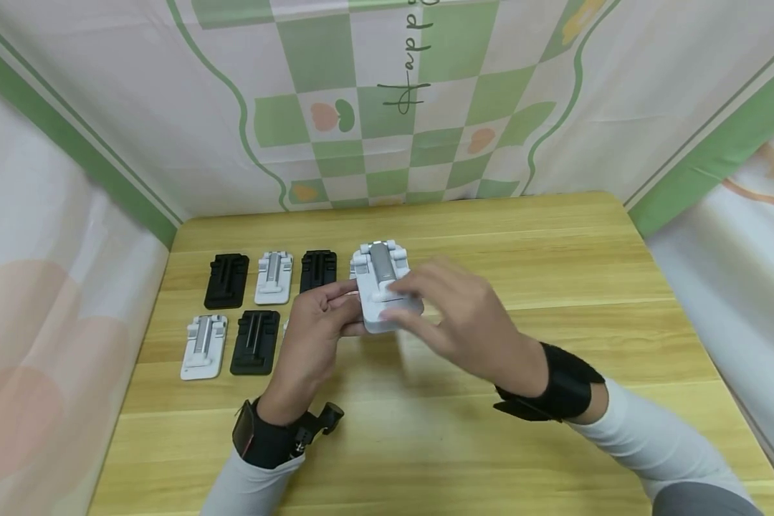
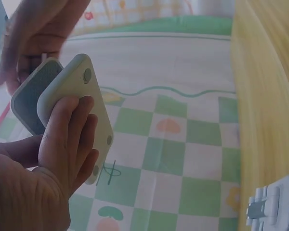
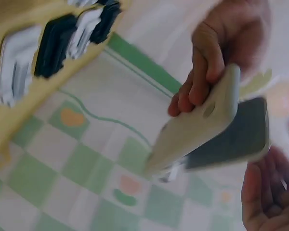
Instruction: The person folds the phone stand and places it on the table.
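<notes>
My left hand grips a white foldable phone stand by its base, raised above the table. Its grey-padded plate stands partly swung away from the white base, leaving a wedge-shaped gap. Round rubber feet show on the underside of the base, where the left fingers press. My right hand is close beside the stand, thumb and fingers spread and blurred. In the right wrist view, the right fingers are right by the edge of the tilted plate.
Folded phone stands lie in two rows on the left of the wooden table, among them a black stand, a white stand and another black stand. Others are partly hidden behind my left hand. A checked curtain hangs behind the table.
</notes>
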`<state>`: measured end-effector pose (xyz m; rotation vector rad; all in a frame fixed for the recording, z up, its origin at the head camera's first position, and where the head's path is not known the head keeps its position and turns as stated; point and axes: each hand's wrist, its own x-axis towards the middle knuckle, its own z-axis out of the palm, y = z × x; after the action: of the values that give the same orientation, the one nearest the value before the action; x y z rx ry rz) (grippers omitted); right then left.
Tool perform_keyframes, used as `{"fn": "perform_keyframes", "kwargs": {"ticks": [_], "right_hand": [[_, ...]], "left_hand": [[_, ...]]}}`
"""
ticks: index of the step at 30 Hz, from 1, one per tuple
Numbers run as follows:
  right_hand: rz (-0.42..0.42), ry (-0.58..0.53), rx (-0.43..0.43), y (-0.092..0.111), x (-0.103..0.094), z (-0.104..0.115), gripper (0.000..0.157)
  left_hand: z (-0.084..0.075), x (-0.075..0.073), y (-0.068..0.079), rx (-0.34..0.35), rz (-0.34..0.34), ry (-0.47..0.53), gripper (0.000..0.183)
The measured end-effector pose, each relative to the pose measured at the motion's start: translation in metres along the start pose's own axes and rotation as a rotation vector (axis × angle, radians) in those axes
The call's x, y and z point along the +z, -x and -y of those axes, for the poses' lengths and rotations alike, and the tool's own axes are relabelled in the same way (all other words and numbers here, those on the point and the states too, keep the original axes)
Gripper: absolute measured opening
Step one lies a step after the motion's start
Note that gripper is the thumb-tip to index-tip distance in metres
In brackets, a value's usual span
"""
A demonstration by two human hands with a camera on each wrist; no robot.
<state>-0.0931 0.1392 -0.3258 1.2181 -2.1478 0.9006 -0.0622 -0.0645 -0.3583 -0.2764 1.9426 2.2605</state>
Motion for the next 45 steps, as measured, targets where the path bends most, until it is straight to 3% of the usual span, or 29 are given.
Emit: {"fn": "perform_keyframes", "kwargs": {"ticks": [2, 4, 7, 9, 11, 14, 21, 35, 40, 45], "right_hand": [[0.031, -0.134, 0.211, 0.001, -0.003, -0.007, 0.047], [0.119, -0.292, 0.464, 0.002, -0.004, -0.014, 0.05], [0.283, -0.654, 0.85, 0.004, -0.004, -0.025, 0.052], [0.367, -0.892, 1.023, 0.004, -0.002, -0.031, 0.05], [0.423, -1.071, 1.11, 0.005, -0.001, -0.035, 0.047], [0.462, -1.181, 1.127, 0.008, 0.001, -0.037, 0.043], [0.455, -1.173, 1.117, 0.01, 0.004, -0.037, 0.04], [0.448, -1.104, 1.111, 0.013, 0.007, -0.034, 0.036], [0.459, -1.093, 1.124, 0.025, 0.02, -0.035, 0.031], [0.53, -1.043, 1.142, 0.049, 0.05, -0.039, 0.029]], "left_hand": [[0.0, -0.001, 0.0, 0.002, -0.003, 0.001, 0.034], [0.001, -0.001, 0.001, -0.001, -0.006, 0.001, 0.035], [0.001, -0.002, 0.001, -0.002, 0.0, 0.003, 0.036], [0.002, -0.003, 0.002, -0.004, 0.008, -0.002, 0.036], [0.002, -0.003, 0.002, -0.007, 0.021, -0.008, 0.037], [0.003, -0.003, 0.002, -0.019, 0.033, -0.009, 0.035], [0.001, -0.003, 0.002, -0.052, 0.035, 0.088, 0.034], [0.005, -0.002, 0.004, -0.063, 0.039, -0.048, 0.032], [0.015, -0.008, 0.006, -0.104, 0.038, -0.143, 0.034], [0.032, -0.024, 0.01, -0.127, 0.036, -0.385, 0.034]]}}
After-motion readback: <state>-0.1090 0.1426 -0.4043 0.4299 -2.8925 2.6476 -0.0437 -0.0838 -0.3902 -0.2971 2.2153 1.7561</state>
